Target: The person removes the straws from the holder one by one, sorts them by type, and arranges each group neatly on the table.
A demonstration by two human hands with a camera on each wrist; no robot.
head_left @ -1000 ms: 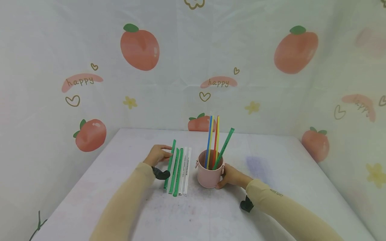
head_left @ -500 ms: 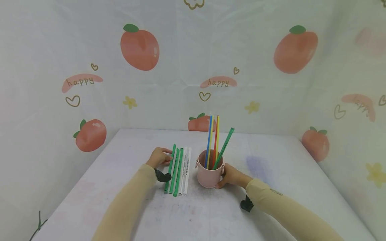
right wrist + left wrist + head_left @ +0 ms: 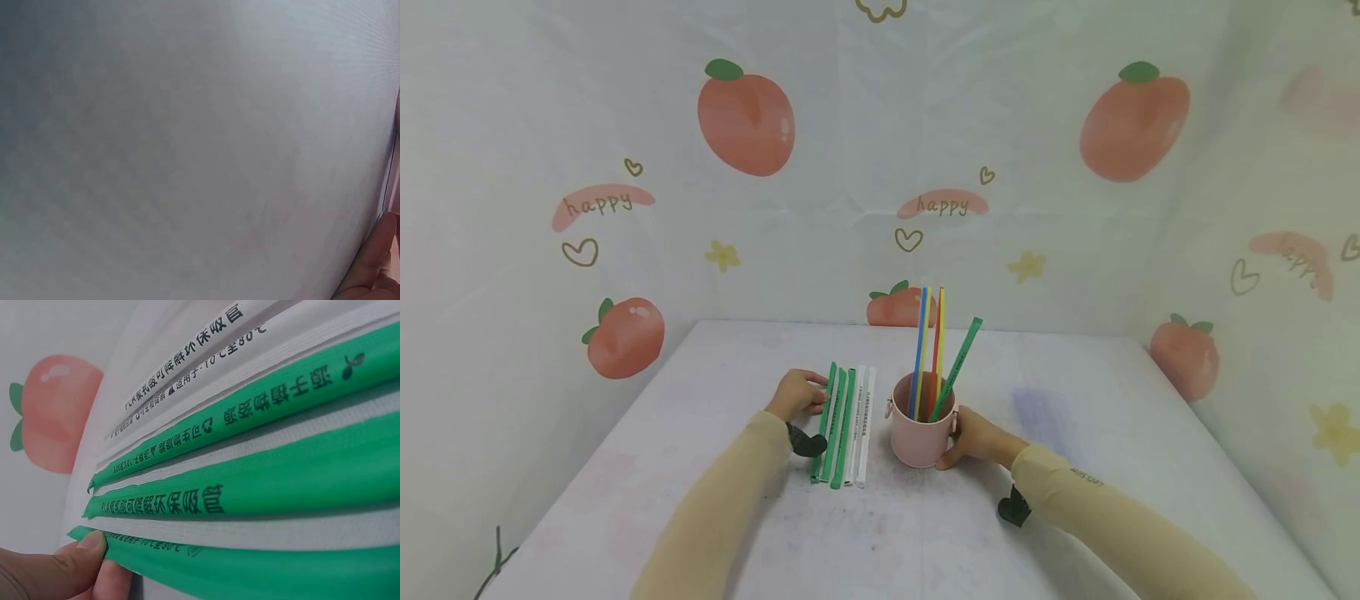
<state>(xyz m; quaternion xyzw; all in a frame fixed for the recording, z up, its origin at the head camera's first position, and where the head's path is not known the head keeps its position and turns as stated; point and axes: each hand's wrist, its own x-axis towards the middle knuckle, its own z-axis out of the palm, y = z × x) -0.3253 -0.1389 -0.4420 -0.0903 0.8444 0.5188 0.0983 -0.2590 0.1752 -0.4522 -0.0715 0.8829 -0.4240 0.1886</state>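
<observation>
My left hand (image 3: 794, 394) pinches the far end of the leftmost green paper-wrapped straw (image 3: 262, 569). In the left wrist view the thumb lies on top of the wrapper, with a finger below it. Two more green wrapped straws (image 3: 262, 494) and a couple of white wrapped straws (image 3: 866, 429) lie alongside in a row. My right hand (image 3: 983, 438) holds the right side of a pink bucket (image 3: 916, 443), thumb at its lower front. Standing in the bucket are several blue, yellow and red straws (image 3: 920, 342), plus a green wrapped straw (image 3: 958, 367) leaning right.
The white table (image 3: 880, 542) meets a fruit-printed cloth backdrop (image 3: 850, 125) at the back and sides. Small ring handles (image 3: 888, 408) stick out from the bucket. Dark wrist devices (image 3: 1015, 508) sit on both wrists.
My left hand has drawn the leftmost green straw slightly nearer and rightward, so its far end lines up more closely with the others. The right hand and bucket have stayed put.
</observation>
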